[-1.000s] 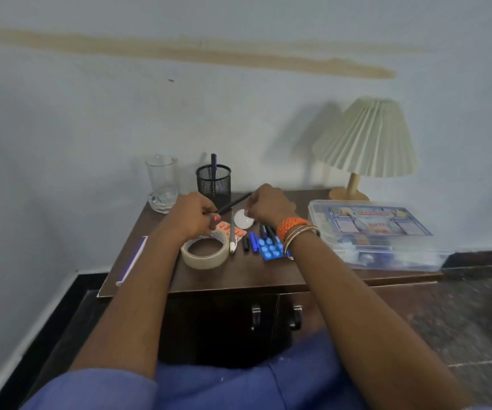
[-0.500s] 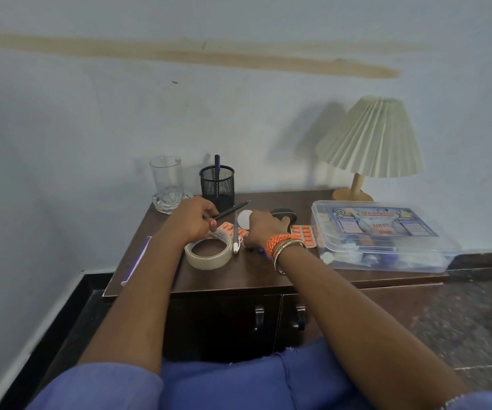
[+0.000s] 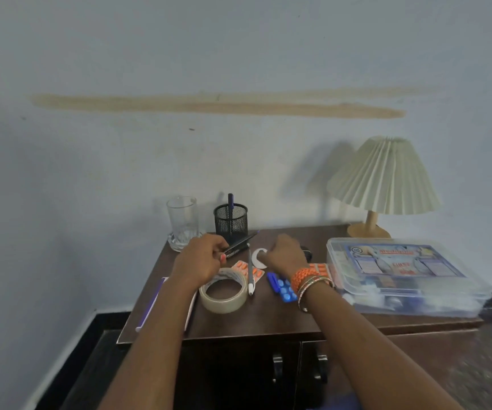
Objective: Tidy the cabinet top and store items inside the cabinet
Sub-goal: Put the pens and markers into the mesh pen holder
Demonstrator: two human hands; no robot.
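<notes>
Left hand (image 3: 201,260) closed around black pens (image 3: 238,244), tips angled up toward mesh pen holder (image 3: 230,220). Right hand (image 3: 284,253) curled above the cabinet top (image 3: 268,315); contents, if any, cannot tell. Tape roll (image 3: 223,294) flat just below left hand. White pen (image 3: 250,276) beside orange blister pack (image 3: 246,269). Blue blister pack (image 3: 284,288) near right wrist. Clear first-aid box (image 3: 401,273) at right, lamp (image 3: 383,179) behind. Glass (image 3: 182,221) at rear left. Cabinet doors (image 3: 268,374) closed.
</notes>
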